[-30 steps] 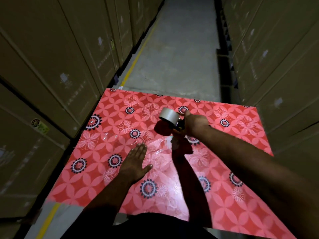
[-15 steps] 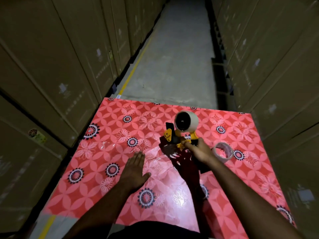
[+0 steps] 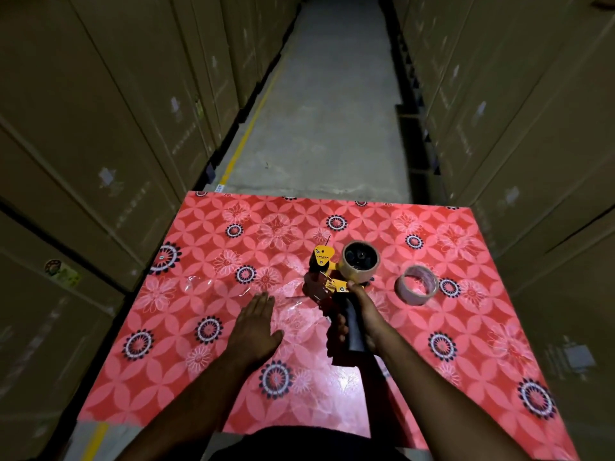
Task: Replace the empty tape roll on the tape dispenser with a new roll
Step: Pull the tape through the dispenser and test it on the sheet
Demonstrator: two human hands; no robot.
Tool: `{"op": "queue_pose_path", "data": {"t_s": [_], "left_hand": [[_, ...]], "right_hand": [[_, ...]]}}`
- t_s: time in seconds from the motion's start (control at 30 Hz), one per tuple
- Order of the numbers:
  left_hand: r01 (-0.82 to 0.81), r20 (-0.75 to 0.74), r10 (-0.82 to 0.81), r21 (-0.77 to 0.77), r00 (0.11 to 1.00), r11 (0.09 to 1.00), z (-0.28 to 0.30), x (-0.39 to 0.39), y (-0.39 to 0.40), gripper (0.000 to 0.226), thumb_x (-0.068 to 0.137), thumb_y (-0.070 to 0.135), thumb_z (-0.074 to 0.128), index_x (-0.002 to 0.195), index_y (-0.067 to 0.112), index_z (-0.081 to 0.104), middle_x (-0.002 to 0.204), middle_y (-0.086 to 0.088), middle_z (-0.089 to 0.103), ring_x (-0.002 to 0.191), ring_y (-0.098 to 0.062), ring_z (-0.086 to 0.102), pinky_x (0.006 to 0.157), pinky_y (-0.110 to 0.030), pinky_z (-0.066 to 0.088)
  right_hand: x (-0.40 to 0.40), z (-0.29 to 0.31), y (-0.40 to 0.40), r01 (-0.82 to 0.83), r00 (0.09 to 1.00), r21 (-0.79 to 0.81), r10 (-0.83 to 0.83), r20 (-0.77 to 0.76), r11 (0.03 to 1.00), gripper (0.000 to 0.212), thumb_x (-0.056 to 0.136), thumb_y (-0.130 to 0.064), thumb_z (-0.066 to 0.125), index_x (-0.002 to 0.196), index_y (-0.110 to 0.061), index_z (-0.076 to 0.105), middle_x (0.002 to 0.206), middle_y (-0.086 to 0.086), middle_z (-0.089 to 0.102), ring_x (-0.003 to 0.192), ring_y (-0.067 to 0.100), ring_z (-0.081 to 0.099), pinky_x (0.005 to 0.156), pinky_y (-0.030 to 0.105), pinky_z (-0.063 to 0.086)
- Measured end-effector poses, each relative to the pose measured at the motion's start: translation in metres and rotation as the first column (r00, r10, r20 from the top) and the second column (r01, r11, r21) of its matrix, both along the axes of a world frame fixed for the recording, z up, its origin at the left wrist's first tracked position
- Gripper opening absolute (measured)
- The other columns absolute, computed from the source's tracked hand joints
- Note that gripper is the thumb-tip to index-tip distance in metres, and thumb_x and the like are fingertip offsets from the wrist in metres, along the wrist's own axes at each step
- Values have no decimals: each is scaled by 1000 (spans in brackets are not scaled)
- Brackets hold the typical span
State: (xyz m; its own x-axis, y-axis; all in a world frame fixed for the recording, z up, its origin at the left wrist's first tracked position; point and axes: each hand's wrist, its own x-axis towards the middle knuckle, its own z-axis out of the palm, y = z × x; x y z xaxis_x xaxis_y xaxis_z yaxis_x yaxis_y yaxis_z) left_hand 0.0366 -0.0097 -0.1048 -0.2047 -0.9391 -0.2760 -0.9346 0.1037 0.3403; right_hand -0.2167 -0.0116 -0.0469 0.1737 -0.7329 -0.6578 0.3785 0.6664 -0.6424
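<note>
A yellow and black tape dispenser [image 3: 327,266] stands on the red flowered table [image 3: 213,327], with a roll of tape [image 3: 360,261] mounted on its hub. My right hand [image 3: 361,314] is wrapped around its black handle. A thin, nearly bare tape roll [image 3: 416,285] lies flat on the table, just right of the dispenser and apart from it. My left hand [image 3: 254,327] rests palm down on the cloth, fingers together, to the left of the dispenser and holding nothing.
Tall stacks of cardboard boxes [image 3: 100,144] wall in both sides of the table. A concrete aisle [image 3: 319,128] with a yellow floor line runs away beyond the table's far edge.
My right hand has drawn the dispenser toward me and shifted its grip down onto the handle. The thin roll has come into view on the right. My left hand has stayed flat.
</note>
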Motion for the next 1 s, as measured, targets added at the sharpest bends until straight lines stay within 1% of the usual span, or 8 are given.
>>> {"op": "queue_pose_path", "data": {"t_s": [0.2,0.37,0.47,0.53,0.73,0.8,0.9,1.0], "left_hand": [[-5,-33,5,-3,999,1000,0,2,4,86,99,51,47,165,22,1,173,0,-4,159,-18,-2,126,-35,2],[12,-29,-12,-3,1000,1000,-4,5,3,86,99,53,45,165,22,0,173,1,-5,159,-18,-3,126,-36,2],[18,-16,-18,-21,1000,1000,-6,5,5,84,100,53,43,165,21,-1,173,-1,-6,159,-19,-4,125,-35,-1],[18,-21,-18,-24,1000,1000,-6,4,6,84,101,52,42,165,21,-1,173,-1,-7,159,-19,-5,124,-34,-4],[37,-10,-37,-22,999,999,-5,5,7,83,102,53,41,165,19,0,173,-2,-6,159,-19,-4,123,-33,-5],[42,-3,-42,-17,999,999,-3,5,6,83,102,52,42,165,18,0,173,-3,-6,159,-20,-4,124,-34,-4],[36,2,-36,-1,999,999,1,1,5,83,101,50,42,165,16,1,173,-6,-5,159,-22,-3,128,-37,-1],[50,47,-50,19,998,999,5,-3,3,82,102,48,41,165,14,1,173,-9,-6,159,-25,-4,129,-40,0]], "right_hand": [[-1,-19,-3,-86,996,74,85,8,994,64,81,-69,60,86,-5,60,57,9,34,42,23,36,49,29,31],[-2,-23,-7,-96,995,125,96,5,988,70,83,-67,61,111,-3,64,60,13,36,48,24,38,54,31,29],[-3,-25,-12,-101,994,165,95,45,981,70,77,-67,68,110,-5,67,64,12,37,56,23,38,60,33,25],[-7,-27,-14,-108,994,174,105,24,979,75,73,-68,72,109,-2,67,66,14,41,59,25,41,60,34,32],[-15,-20,-10,-3,964,82,24,-264,997,77,68,-52,86,101,16,70,81,32,66,67,40,65,67,47,57],[-15,-21,-10,-11,930,92,44,-364,996,79,56,-62,89,93,6,76,89,28,73,75,41,70,78,51,59],[-21,-34,-15,-103,823,91,136,-552,990,91,45,-88,74,89,-9,80,89,12,78,87,31,74,92,48,58],[-26,-50,-18,-182,792,66,186,-582,981,96,46,-97,61,93,-15,80,95,6,79,93,26,73,98,47,54]]}}
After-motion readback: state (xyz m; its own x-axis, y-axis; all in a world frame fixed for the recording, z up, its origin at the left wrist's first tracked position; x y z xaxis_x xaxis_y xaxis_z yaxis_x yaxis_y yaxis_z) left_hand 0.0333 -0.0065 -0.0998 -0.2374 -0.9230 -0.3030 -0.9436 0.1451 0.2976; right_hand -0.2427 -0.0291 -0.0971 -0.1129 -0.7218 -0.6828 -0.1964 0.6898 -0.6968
